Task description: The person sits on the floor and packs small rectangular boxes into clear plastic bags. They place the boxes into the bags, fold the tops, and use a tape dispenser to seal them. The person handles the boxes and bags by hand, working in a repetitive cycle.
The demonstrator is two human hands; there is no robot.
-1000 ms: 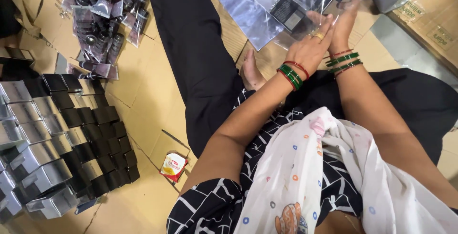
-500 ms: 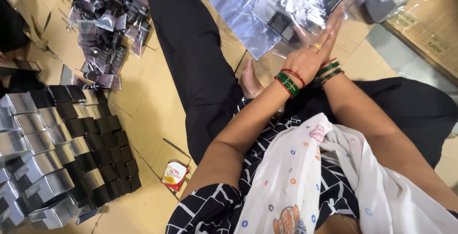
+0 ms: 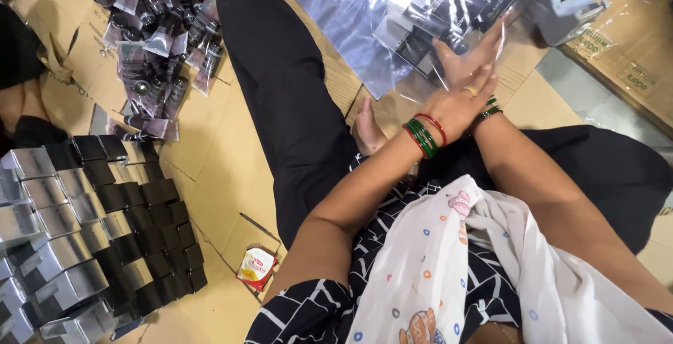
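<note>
Cardboard floor (image 3: 210,155) lies under all; at one o'clock, left hand (image 3: 459,106) and right hand (image 3: 468,57) press flat, ungripping, on thin, slippery plastic bags (image 3: 364,29), probably best pinched at an edge.

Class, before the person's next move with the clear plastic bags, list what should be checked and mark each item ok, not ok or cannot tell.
1. Left hand lies on the clear plastic bags: ok.
2. Right hand reaches the bags too: ok, though its grip is partly hidden.
3. Either hand actually closed on a bag: cannot tell.
4. Dark boxes show among the bags: ok.
5. Stacked silver and black boxes stand apart from both hands, at the person's left: ok.
6. Small red and white packet lies on the cardboard floor, away from the hands: ok.
</note>
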